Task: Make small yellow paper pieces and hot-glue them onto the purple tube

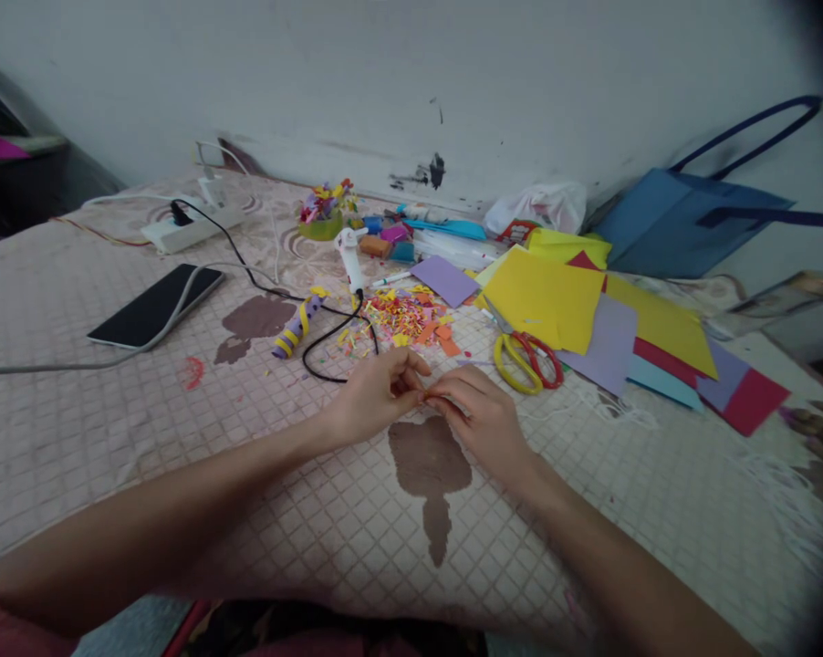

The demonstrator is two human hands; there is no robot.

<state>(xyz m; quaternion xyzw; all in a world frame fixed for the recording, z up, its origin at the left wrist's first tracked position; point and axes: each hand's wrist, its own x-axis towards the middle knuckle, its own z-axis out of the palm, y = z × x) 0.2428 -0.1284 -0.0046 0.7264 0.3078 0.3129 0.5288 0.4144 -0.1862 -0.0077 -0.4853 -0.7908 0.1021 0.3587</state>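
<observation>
My left hand (374, 394) and my right hand (484, 415) meet at their fingertips over the middle of the table. Both are closed in a pinch around something tiny, perhaps orange, too small to make out. Just beyond them lies a pile of colourful paper scraps (408, 315) in orange, yellow and red. A white glue gun (349, 260) stands behind the pile, its black cord looping close to my left hand. To the right of my right hand rest scissors (529, 360) with one yellow and one red handle. A purple roll with yellow stripes (297, 326) lies to the left.
Coloured foam or paper sheets (552, 297) spread at the right, before a blue bag (685, 224). A dark tablet or phone (155, 306) and a power strip (191, 228) with cables lie left. A small flower pot (322, 224) stands at the back. White string (613, 411) lies right.
</observation>
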